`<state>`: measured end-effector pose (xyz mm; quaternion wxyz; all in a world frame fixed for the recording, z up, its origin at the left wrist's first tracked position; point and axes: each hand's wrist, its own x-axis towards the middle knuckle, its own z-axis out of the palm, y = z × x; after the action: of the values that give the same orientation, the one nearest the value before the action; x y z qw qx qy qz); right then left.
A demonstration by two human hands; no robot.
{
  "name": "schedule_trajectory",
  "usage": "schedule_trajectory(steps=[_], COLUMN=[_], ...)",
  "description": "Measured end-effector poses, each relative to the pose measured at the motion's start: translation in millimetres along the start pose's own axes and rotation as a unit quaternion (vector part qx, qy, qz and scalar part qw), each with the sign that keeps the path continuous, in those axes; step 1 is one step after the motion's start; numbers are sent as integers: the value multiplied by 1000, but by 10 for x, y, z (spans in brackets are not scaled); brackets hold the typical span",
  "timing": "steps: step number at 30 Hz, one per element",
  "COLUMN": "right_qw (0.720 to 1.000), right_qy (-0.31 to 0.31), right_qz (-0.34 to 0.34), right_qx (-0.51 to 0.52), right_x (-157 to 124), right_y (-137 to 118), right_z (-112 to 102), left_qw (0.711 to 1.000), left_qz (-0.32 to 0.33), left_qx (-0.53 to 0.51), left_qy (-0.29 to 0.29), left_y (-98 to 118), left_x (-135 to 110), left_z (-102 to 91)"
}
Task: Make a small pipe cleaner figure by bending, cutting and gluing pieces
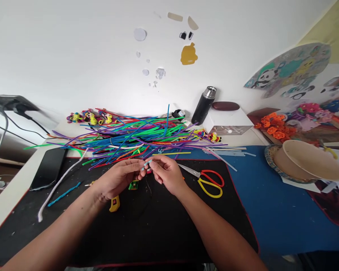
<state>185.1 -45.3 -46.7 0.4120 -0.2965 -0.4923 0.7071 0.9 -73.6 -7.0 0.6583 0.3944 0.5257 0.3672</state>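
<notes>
Above the black mat [169, 233], my left hand [121, 177] and my right hand [169, 175] meet, fingertips closed on a small piece of light-blue pipe cleaner [147, 163]. The fingers cover part of it. Just below the fingertips is a small red item [149, 171], partly hidden. Beside my left hand lie a yellow utility knife [114, 203] and a small green item [133, 185]. Scissors [207, 181] with one red and one yellow handle rest right of my right hand. A twisted blue pipe cleaner [64, 194] and a white one [60, 182] lie at left.
Behind my hands spreads a large heap of coloured pipe cleaners [124, 137]. A phone [48, 168] lies at left. A black thermos [204, 105] stands by a white box [228, 122] at the back. A beige bowl [310, 160] sits at right, near orange flowers [274, 126].
</notes>
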Motion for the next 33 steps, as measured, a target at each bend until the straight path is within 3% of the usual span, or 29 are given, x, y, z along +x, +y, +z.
schedule_trajectory(steps=[5,8,12,17,27,33], right_qw=[1000,998,997,995,978,976], right_qy=[27,56,73,77,68,66], right_qz=[-1,3,10,-1,-37,-40], right_qx=[-4,-12,-20,-68,-194,-206], right_x=[-16,-22,-31,-62,-98,-103], right_y=[39,42,37,78,67,105], right_z=[-31,-52,-69,-71,-60,-50], left_qw=[999,991,956,918,881,884], left_qz=[-2,30,93,135,127,121], left_qx=[34,128,266,351,443,439], left_qy=[-9,10,81,124,109,102], left_y=[-9,-15,17,73,47,6], left_x=[-2,-34,-111,-171,-158,-148], left_z=[42,45,89,168,172,151])
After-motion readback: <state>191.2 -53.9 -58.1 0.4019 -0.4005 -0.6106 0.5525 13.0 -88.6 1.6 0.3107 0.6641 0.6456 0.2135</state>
